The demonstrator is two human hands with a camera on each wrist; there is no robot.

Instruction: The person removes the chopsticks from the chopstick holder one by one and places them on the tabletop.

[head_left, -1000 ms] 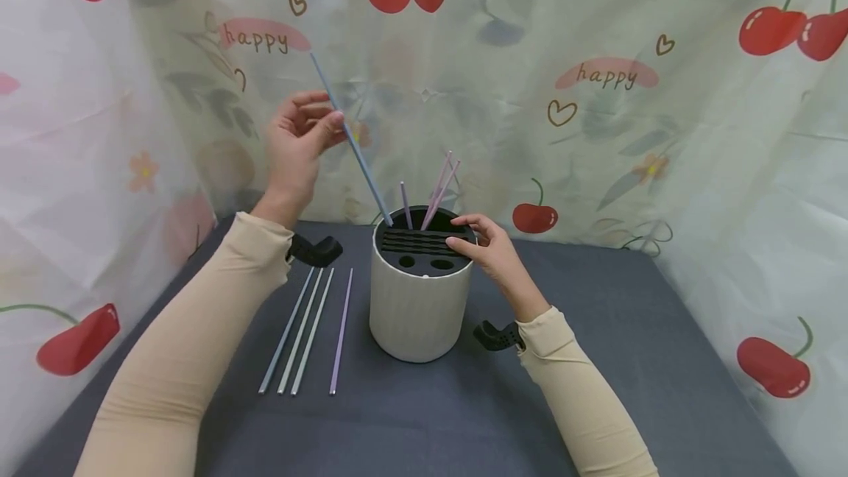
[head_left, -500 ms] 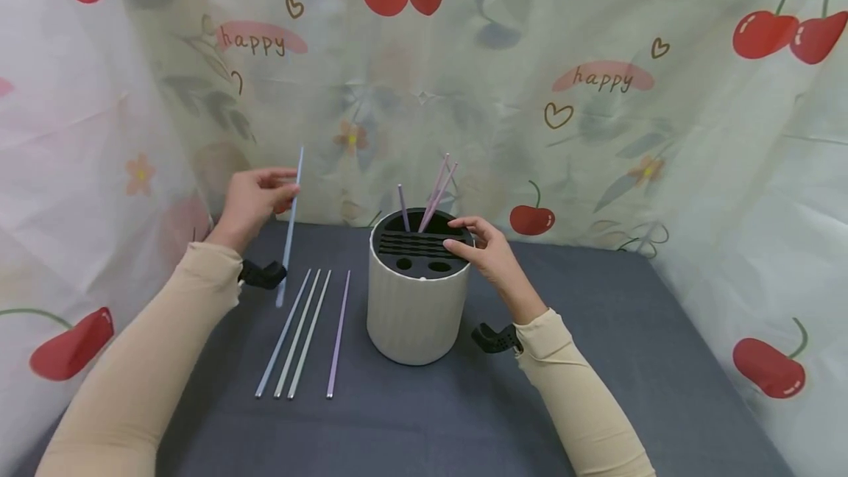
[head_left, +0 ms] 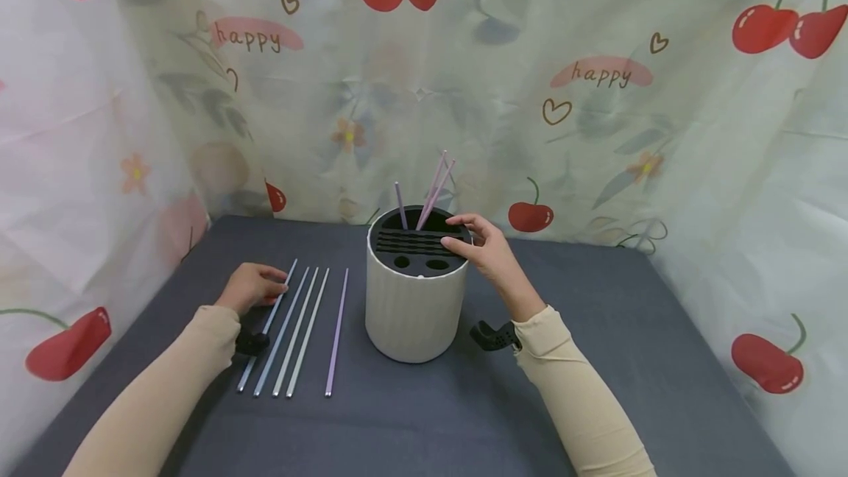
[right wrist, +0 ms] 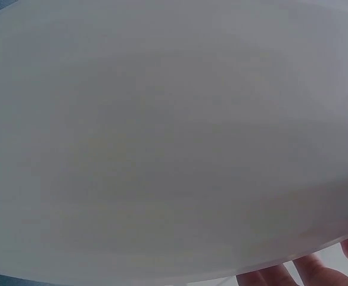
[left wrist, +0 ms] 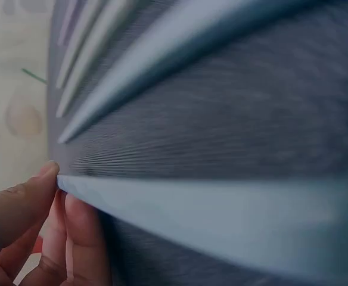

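Observation:
My left hand [head_left: 253, 287] pinches a blue chopstick [left wrist: 180, 208] near its thin far end, between thumb and fingers. This chopstick lies low along the dark cloth, leftmost in a row. Beside it are another blue chopstick [head_left: 281, 333], two pale silvery chopsticks [head_left: 309, 330] and a purple chopstick [head_left: 336, 336], all roughly parallel. My right hand [head_left: 486, 247] holds the top rim of a white utensil holder [head_left: 414, 315], thumb on its black slotted top [head_left: 419, 243]. One purple chopstick [head_left: 400, 206] and two pink chopsticks [head_left: 436, 193] stand tilted in the back opening.
A dark grey cloth [head_left: 424, 433] covers the table. Printed curtains [head_left: 464, 116] with cherries and the word "happy" rise at the back and both sides. A black wrist camera [head_left: 493, 336] sits at the right wrist, near the holder.
My left hand has brought the blue chopstick from over the holder leftward and down onto the cloth, left of the others. The right hand stays on the rim.

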